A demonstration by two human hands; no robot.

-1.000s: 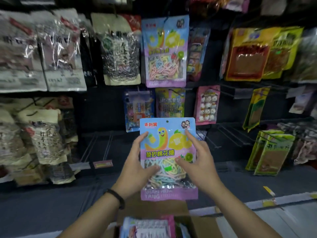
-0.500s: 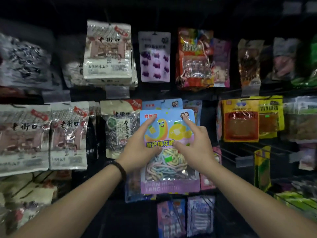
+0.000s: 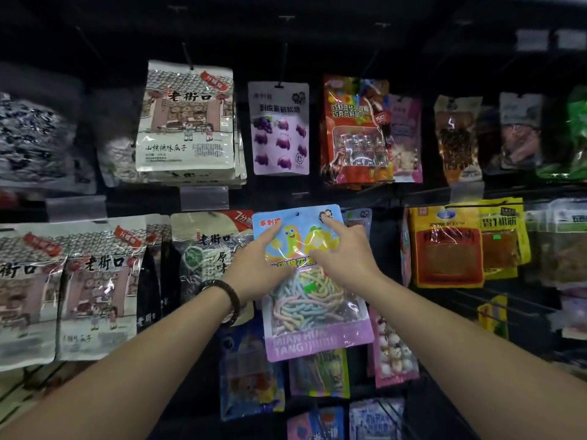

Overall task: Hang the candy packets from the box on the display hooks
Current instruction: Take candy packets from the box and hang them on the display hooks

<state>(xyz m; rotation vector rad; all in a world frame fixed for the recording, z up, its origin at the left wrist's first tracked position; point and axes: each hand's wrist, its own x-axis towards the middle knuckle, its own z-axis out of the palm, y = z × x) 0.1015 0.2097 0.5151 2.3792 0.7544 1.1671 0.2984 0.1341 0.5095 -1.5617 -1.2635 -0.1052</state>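
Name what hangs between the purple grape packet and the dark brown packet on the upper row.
In the head view, a red candy packet hangs there, with a pink packet tucked behind its right edge.

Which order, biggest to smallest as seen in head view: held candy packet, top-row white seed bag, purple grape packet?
1. candy packet, though it is nearest the camera, so its lead is unsure
2. white seed bag
3. purple grape packet

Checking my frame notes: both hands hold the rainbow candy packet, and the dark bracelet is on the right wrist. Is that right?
Not quite. The head view shows the dark bracelet on the left wrist, not the right. The rest stands: the left hand and the right hand both hold the rainbow candy packet.
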